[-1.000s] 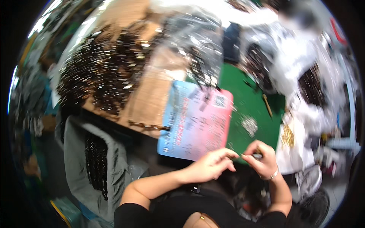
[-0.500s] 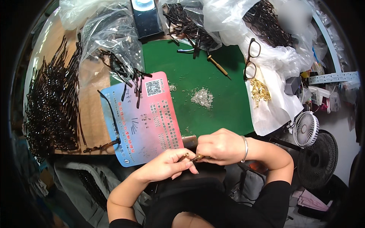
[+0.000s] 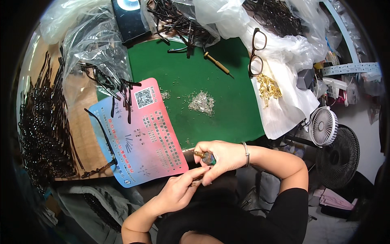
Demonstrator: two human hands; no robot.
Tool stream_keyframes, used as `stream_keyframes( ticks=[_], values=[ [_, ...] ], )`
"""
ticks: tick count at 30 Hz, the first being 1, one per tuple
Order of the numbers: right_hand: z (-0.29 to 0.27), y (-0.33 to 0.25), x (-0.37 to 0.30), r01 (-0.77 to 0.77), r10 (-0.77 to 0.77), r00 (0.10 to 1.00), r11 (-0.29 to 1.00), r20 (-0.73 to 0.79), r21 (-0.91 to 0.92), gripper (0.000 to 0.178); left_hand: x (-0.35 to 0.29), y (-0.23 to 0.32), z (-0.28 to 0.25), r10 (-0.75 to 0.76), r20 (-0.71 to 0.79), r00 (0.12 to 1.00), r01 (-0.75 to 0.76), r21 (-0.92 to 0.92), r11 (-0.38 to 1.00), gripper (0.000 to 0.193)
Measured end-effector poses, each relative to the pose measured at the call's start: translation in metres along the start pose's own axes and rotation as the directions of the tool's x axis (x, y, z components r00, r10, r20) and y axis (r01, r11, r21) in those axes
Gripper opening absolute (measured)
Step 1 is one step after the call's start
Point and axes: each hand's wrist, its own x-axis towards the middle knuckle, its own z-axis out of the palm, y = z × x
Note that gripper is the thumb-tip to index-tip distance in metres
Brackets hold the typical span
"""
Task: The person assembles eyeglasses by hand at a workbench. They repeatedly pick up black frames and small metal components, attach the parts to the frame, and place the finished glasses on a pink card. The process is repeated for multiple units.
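My right hand (image 3: pixel 224 156), with a silver bracelet at its wrist, is closed around a small tool (image 3: pixel 209 158) with a brass-coloured end and a green part; it looks like a screwdriver. Just below and touching it, my left hand (image 3: pixel 177 193) pinches a small brown piece (image 3: pixel 197 179), mostly hidden by the fingers. Both hands are at the table's near edge. Beyond them, a heap of tiny silvery screws (image 3: pixel 201 103) lies on the green mat (image 3: pixel 227 122). A brass-coloured screwdriver (image 3: pixel 218 64) rests farther back.
A blue-and-pink printed sheet (image 3: pixel 158 150) bears a dark temple arm (image 3: pixel 105 129) and tiny parts. Bundled dark temples (image 3: pixel 42 134) stand at left, bagged ones (image 3: pixel 185 20) behind. Glasses (image 3: pixel 256 53) and gold-coloured parts (image 3: pixel 268 88) lie right, near two fans (image 3: pixel 323 125).
My right hand has turned, bringing the tool's brass-coloured end and green part into sight. My left hand has dropped slightly lower. The whole view has shifted, so the table appears farther left.
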Motion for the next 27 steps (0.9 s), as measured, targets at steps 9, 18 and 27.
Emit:
stream_keyframes(
  ticks=[9, 18, 27],
  values=[
    [-0.004, 0.019, -0.038, -0.137, -0.284, 0.791, 0.78, -0.542, -0.61, 0.038, 0.006, -0.019, -0.018, -0.097, -0.268, 0.959, 0.113, 0.045, 0.993, 0.031],
    [-0.004, 0.029, -0.013, -0.214, -0.575, 0.637, 0.508, -0.514, -0.834, 0.037, 0.024, -0.027, -0.018, -0.027, -0.275, 0.961, 0.082, 0.189, 0.979, 0.034],
    [-0.003, 0.029, -0.014, -0.245, -0.586, 0.665, 0.414, -0.463, -0.876, 0.04, 0.022, -0.021, -0.016, -0.116, -0.32, 0.94, 0.154, 0.095, 0.984, 0.032]
  ],
)
